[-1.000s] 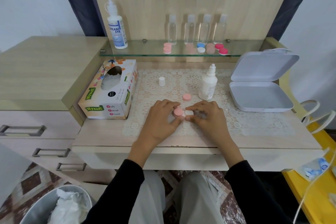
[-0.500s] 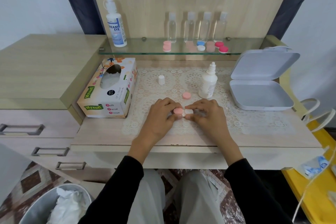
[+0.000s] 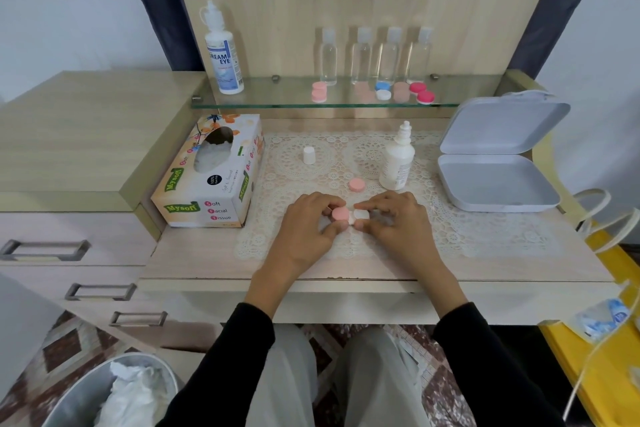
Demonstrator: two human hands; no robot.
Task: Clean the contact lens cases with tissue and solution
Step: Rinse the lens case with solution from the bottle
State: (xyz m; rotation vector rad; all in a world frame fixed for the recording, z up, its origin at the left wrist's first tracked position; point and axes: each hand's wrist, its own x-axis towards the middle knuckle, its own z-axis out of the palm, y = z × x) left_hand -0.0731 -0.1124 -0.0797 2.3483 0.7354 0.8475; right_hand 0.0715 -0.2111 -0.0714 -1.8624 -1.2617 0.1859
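Head view: the lens case [image 3: 350, 215] sits on the tabletop [image 3: 519, 256] between both hands. The left hand [image 3: 306, 230] pinches its pink-capped end and the right hand [image 3: 398, 224] pinches the white end. One loose pink cap [image 3: 356, 185] lies just behind (also one solution bottle [image 3: 397, 165], one tissue box [image 3: 211, 177], four clear bottles [image 3: 362, 59]).

I'm counting four clear bottles [image 3: 328, 57], two solution bottles [image 3: 224, 59], one tissue box [image 3: 207, 180] and one white hinged box [image 3: 495, 180]. I'm making out five lens cases [image 3: 382, 91] on the shelf [image 3: 277, 97] (two faint), a sixth case [image 3: 349, 215] on the table [image 3: 485, 253], one pink cap [image 3: 356, 185] and one white cap [image 3: 309, 155].
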